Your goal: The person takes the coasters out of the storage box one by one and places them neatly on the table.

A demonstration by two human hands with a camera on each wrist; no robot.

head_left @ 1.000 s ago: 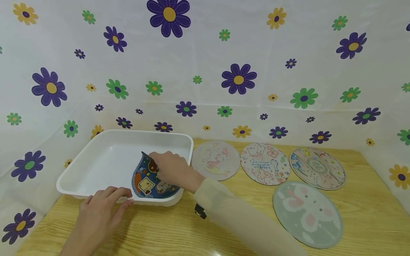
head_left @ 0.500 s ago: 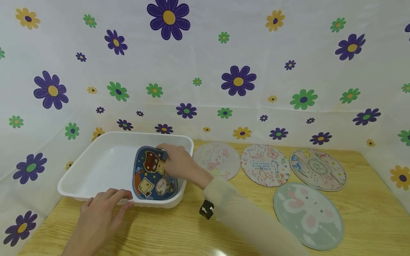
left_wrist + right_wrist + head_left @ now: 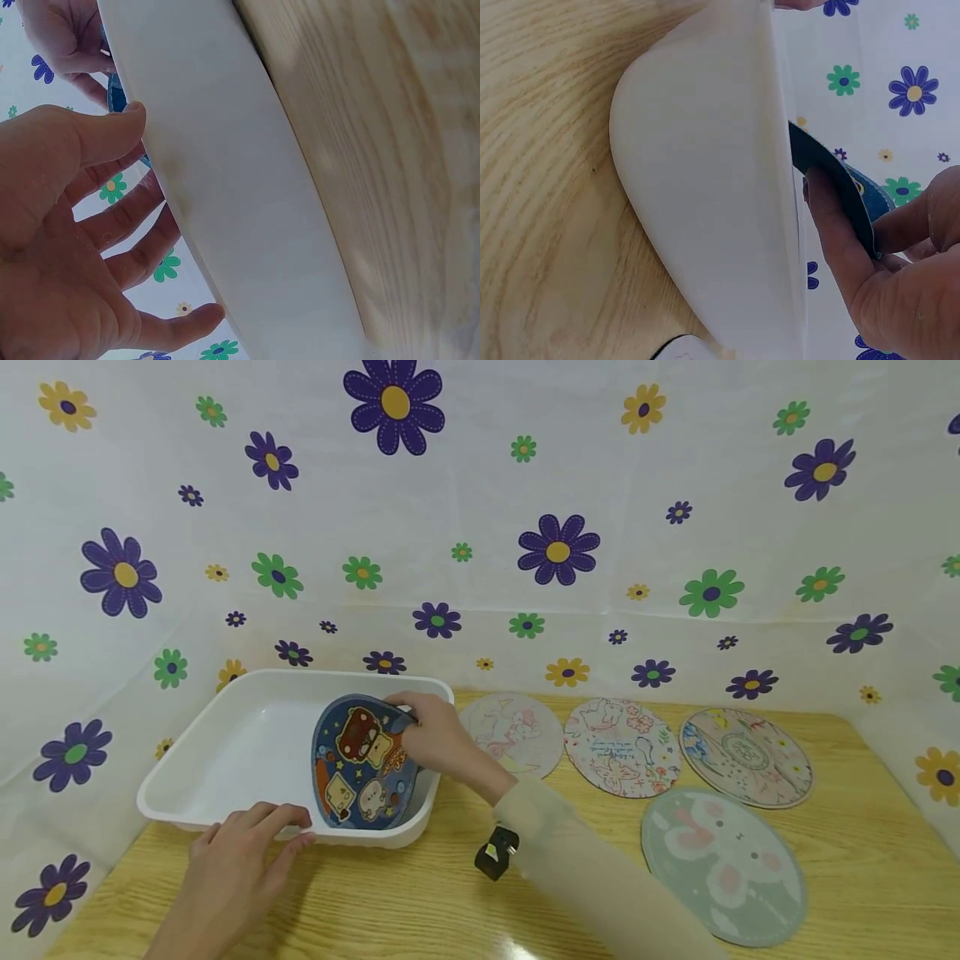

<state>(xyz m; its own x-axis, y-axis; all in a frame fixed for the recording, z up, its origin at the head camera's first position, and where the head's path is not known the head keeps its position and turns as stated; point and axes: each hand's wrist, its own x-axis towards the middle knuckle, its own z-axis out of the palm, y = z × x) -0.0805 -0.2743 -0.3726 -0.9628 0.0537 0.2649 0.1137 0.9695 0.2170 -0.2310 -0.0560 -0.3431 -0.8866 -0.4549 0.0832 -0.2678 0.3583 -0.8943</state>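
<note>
A round blue mat (image 3: 360,760) with cartoon animals is tilted up and bent inside the right end of a white plastic tub (image 3: 225,760). My right hand (image 3: 442,739) pinches its upper right edge between thumb and fingers; the right wrist view shows the dark underside of the mat (image 3: 832,176) and the right hand (image 3: 892,262) above the rim. At the tub's front wall, my left hand (image 3: 232,864) holds the rim, fingertips over the inside and thumb outside. In the left wrist view the left hand (image 3: 75,225) has its fingers partly hidden behind the rim.
To the right on the wooden table (image 3: 420,902) lie a pale pink round mat (image 3: 517,735), a white patterned mat (image 3: 621,747), a floral mat (image 3: 746,757) and a grey-green rabbit mat (image 3: 723,864). A flower-print cloth (image 3: 495,485) hangs behind. A black device (image 3: 497,852) sits at the right wrist.
My right hand has moved a little to the right, drawing the mat's top edge up and over, so more of its printed face shows. The left hand stays on the rim.
</note>
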